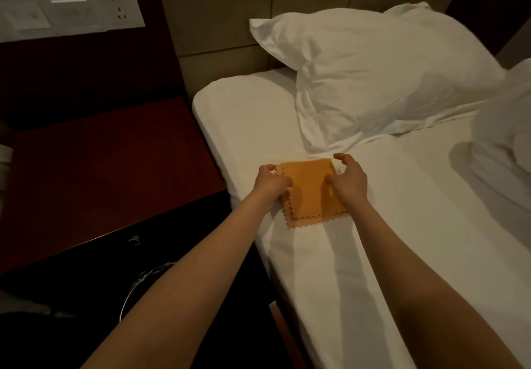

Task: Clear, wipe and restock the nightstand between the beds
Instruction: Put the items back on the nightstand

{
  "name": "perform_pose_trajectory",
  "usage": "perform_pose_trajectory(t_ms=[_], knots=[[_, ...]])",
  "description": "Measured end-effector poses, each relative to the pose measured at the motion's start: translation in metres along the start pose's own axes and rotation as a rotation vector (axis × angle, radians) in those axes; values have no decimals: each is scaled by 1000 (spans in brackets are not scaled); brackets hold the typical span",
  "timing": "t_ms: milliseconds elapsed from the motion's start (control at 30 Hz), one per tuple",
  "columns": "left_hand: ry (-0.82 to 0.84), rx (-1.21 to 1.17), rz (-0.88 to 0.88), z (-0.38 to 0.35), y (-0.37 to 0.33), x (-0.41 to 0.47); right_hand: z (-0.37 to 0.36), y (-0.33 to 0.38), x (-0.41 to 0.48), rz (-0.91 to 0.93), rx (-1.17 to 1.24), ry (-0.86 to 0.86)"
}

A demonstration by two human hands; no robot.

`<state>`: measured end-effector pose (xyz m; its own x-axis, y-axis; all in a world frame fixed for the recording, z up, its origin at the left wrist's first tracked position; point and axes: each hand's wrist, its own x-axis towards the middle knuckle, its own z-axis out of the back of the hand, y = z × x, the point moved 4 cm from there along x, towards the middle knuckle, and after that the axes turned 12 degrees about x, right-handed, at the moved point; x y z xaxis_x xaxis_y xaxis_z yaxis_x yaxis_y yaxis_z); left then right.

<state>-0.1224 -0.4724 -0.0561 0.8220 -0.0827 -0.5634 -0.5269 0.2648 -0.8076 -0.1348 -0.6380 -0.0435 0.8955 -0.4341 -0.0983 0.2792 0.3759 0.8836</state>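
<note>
Both hands — left hand [271, 182], right hand [349, 180] — pinch the folded orange cloth [309, 193] on the bed [402, 225] — a loose lift could undo the fold

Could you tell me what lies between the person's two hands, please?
In the head view, a folded orange cloth lies between the left hand and right hand, which hold its edges on the white sheet.

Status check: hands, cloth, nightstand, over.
Left hand, right hand: both gripping cloth. Cloth folded, flat on bed near pillow. Nightstand left of it, path unobstructed.
</note>
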Motion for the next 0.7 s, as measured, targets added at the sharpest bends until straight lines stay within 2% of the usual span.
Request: perform_pose_trajectory(t_ms=[100,333,700], knots=[[-87,5,14,25,-4,5,-13,20,-2,77,-12,17],[-173,-85,42,93,-6,-7,-79,69,-20,139,24,224],[-465,-192,99,268,20,-48,-234,152,-70,190,89,518]])
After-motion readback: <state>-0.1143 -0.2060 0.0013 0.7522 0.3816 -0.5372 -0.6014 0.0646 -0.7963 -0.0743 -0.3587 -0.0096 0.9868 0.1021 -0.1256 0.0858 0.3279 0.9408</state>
